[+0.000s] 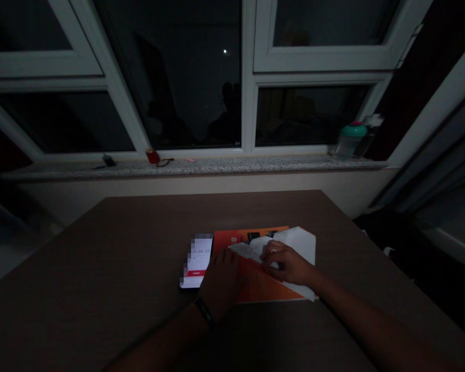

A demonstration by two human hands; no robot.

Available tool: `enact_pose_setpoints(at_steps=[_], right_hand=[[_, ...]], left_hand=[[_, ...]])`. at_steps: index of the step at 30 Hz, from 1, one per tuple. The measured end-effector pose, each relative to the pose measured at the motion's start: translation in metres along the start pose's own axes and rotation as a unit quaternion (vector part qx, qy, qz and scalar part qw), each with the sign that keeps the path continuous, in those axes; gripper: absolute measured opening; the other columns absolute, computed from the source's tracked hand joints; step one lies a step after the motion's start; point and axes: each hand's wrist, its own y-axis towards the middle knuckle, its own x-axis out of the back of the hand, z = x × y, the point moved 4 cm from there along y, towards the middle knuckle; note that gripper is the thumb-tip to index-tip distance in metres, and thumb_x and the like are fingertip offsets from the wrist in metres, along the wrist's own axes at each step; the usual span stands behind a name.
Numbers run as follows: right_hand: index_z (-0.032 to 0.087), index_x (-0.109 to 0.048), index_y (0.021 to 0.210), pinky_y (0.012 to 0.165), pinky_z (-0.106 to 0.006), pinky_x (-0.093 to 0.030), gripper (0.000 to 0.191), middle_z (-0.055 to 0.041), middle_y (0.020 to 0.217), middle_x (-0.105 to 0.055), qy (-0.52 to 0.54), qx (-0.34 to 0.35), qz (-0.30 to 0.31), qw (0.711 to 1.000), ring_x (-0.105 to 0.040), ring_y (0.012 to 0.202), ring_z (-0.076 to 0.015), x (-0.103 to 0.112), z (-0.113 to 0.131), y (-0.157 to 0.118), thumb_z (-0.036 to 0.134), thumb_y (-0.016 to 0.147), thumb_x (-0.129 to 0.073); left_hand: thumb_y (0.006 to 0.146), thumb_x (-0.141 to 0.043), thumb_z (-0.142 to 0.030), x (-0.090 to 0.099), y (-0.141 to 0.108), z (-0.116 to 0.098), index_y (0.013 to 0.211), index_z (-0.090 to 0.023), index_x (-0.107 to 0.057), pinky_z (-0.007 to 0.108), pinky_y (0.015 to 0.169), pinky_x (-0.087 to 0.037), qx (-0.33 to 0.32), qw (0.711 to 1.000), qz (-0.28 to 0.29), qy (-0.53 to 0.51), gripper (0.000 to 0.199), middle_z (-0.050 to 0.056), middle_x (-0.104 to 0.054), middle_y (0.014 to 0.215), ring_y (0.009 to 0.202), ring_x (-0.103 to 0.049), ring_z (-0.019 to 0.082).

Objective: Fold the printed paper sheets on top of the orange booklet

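A red-and-orange printed booklet or leaflet (263,289) lies on the dark table, with a white printed paper sheet (303,245) folded at an angle across its right side. My left hand (219,281), a dark band on its wrist, rests flat over the booklet's left part, fingers stretched forward. At the fold, my right hand (289,263) has its fingers bent and closed on the white sheet; its fingertips are dim. Left of the booklet, partly behind my left hand, a lit phone (199,258) shows a timer-like screen.
The brown table (139,227) reaches toward a stone windowsill (217,165). On the sill stand a small red object (152,156), a small dark item (108,160) and a clear bottle with a teal top (349,139). Curtains (442,155) hang at the right. The room is dim.
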Motion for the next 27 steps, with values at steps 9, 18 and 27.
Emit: enact_pose_setpoints(at_steps=[9,18,27], right_hand=[[0.022,-0.073,0.093,0.086,-0.035,-0.046,0.009,-0.0068,0.096,-0.067,-0.001,0.003,0.032,0.999,-0.059,0.096,-0.0205,0.005,0.003,-0.001,0.025,0.086,-0.068],[0.025,-0.072,0.108,0.096,-0.040,-0.042,0.035,-0.0081,0.119,-0.067,0.007,-0.008,0.125,0.992,-0.056,0.109,-0.0235,0.017,-0.002,-0.005,0.041,0.078,-0.077],[0.028,-0.072,0.112,0.097,-0.043,-0.041,0.042,-0.0078,0.125,-0.065,0.027,-0.013,0.140,0.990,-0.054,0.114,-0.0255,0.016,-0.010,-0.008,0.046,0.074,-0.078]], left_hand=[[0.092,-0.059,-0.039,-0.004,-0.001,-0.003,0.131,-0.016,-0.051,0.047,0.103,-0.036,-0.002,0.999,0.033,-0.019,0.047,0.015,-0.051,0.132,0.123,-0.046,0.032],[0.092,-0.059,-0.037,-0.002,0.000,-0.004,0.131,-0.013,-0.050,0.048,0.105,-0.036,0.000,0.998,0.038,-0.049,0.046,0.018,-0.046,0.139,0.130,-0.041,0.033],[0.089,-0.063,-0.039,-0.006,-0.001,-0.006,0.136,-0.011,-0.044,0.049,0.109,-0.034,-0.008,0.998,0.037,-0.047,0.058,0.019,-0.042,0.145,0.135,-0.038,0.034]])
